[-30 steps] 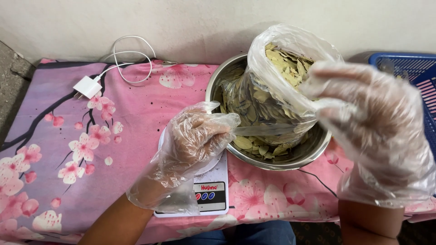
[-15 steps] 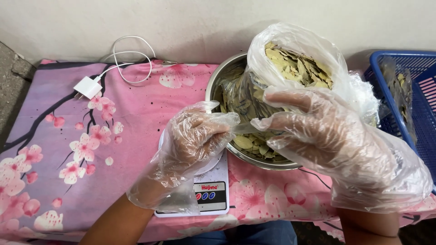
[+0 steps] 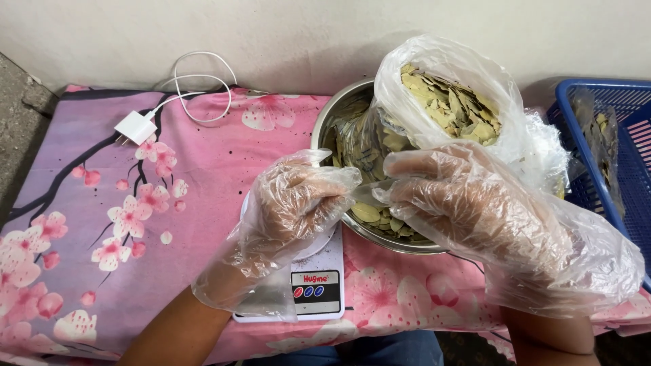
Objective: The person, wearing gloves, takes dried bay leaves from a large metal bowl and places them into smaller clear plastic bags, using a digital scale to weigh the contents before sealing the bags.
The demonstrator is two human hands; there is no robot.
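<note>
Gloved left hand [image 3: 298,203] and right hand [image 3: 475,210] both pinched on clear bag [image 3: 447,88] of dried leaves, steel bowl [image 3: 325,135] beneath, white scale [image 3: 319,285] on counter [image 3: 203,176].

Bag [image 3: 447,102] in bowl [image 3: 336,118], scale [image 3: 319,291] left.

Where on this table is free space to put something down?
The flowered cloth is bare between the white charger and the left hand. Crowded on the right: scale, steel bowl, bag of leaves, right hand, blue basket.
</note>
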